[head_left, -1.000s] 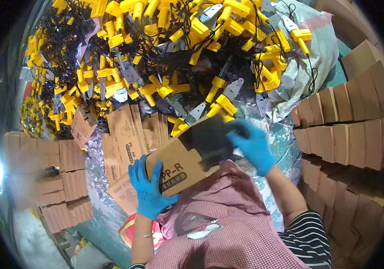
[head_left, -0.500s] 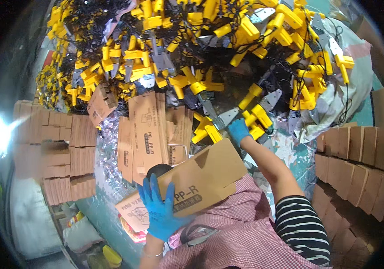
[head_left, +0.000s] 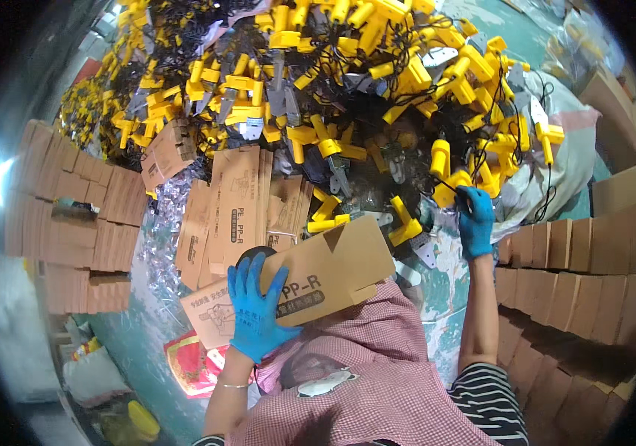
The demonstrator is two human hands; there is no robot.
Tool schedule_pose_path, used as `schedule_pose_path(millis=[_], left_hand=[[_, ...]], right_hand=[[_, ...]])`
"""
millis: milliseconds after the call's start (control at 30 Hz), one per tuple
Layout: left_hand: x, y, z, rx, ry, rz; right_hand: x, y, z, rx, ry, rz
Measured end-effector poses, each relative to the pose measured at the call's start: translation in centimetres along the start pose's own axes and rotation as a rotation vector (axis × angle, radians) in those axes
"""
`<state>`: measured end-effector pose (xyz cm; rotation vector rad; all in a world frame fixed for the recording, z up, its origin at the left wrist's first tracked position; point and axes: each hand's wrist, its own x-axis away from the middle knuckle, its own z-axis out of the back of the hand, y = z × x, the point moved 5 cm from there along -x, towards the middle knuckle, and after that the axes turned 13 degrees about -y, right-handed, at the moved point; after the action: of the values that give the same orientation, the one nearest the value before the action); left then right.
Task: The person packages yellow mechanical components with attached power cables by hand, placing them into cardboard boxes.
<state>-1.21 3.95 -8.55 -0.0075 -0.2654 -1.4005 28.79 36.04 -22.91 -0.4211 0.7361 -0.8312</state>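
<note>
My left hand, in a blue glove, grips a long brown cardboard box lying tilted across my lap. Its fingers are spread over the printed side, and an end flap sticks out at the left. Behind the fingers a round black thing peeks over the box's edge. To the right, my gloved right hand is closed on a black cable beside a yellow pipe welder at the pile's near edge. Another yellow pipe welder with a grey metal plate lies between that hand and the box.
A big heap of yellow pipe welders with tangled black cables fills the far side. Flattened cartons stand before it. Stacked boxes line the left and right. A white woven sack lies at the far right.
My right hand has moved right, away from the grey-plated pipe welders, and now holds a black cable. The left hand stays on the box. The whole view has shifted slightly.
</note>
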Motion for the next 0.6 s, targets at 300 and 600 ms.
schedule_pose_path(millis=[300, 600], left_hand=[[-0.2, 1.2, -0.1, -0.002, 0.084, -0.045], [4.4, 0.5, 0.0, -0.088, 0.135, 0.055]], right_hand=[[5.5, -0.2, -3.9, -0.008, -0.189, -0.239], [8.4, 1.4, -26.2, 0.457, -0.917, -0.386]])
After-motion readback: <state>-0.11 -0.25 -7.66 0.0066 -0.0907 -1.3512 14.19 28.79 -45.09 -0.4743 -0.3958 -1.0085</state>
